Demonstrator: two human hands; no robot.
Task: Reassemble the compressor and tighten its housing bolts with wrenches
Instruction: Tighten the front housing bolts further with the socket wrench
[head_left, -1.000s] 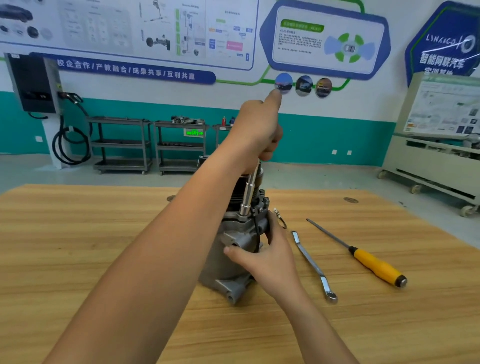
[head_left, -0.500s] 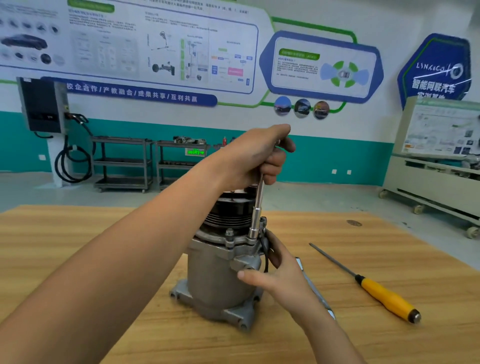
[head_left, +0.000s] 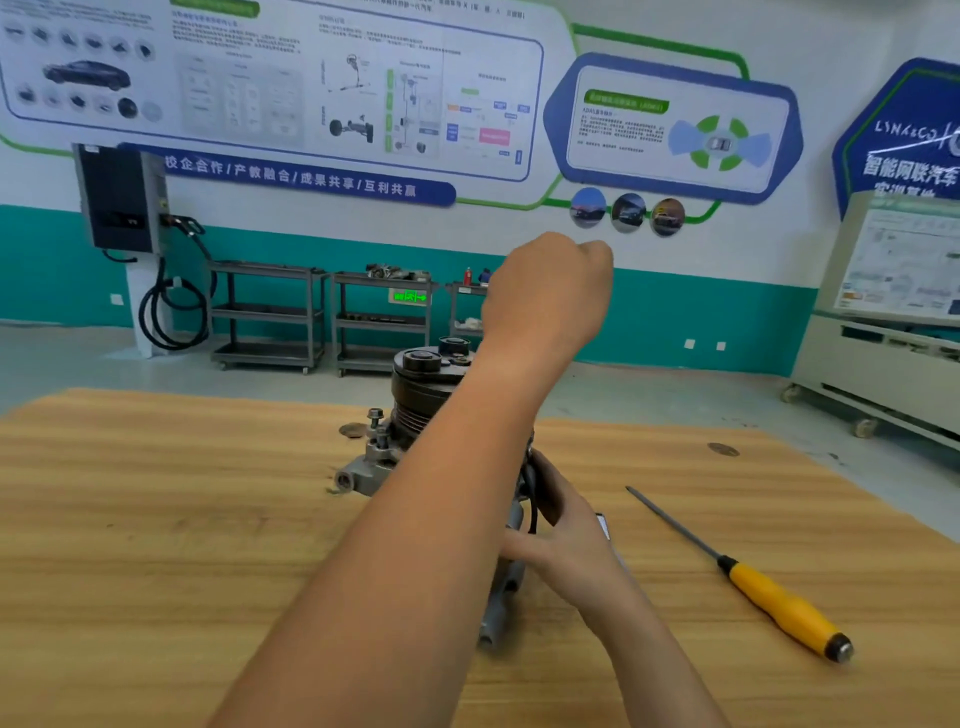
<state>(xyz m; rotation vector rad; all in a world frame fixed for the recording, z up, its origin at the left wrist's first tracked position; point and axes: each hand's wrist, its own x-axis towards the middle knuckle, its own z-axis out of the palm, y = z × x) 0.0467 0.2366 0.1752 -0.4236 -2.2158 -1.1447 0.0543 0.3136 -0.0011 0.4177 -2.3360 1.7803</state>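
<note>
As the compressor (head_left: 421, 384) looks heavy, rigid cast metal, hold its housing low; right grip (head_left: 566, 535) clasps it there; left grip (head_left: 550, 291) fisted, contents hidden, cannot tell.

Editor: What is the left forearm (head_left: 415, 545) blocking?
Photographer: It is covering most of the compressor (head_left: 415, 384) at the tabletop's (head_left: 156, 519) middle; whatever the left hand (head_left: 545, 296) is clenching is sitting out of sight behind the fist.
Editor: And by the right hand (head_left: 569, 530)?
Photographer: Gripping the compressor, it is hiding all but a sliver of a metal tool (head_left: 603, 525). The wall posters' (head_left: 311, 93) small print is blurring; the frame's right edge is cropping a display cabinet (head_left: 893, 312).
</note>
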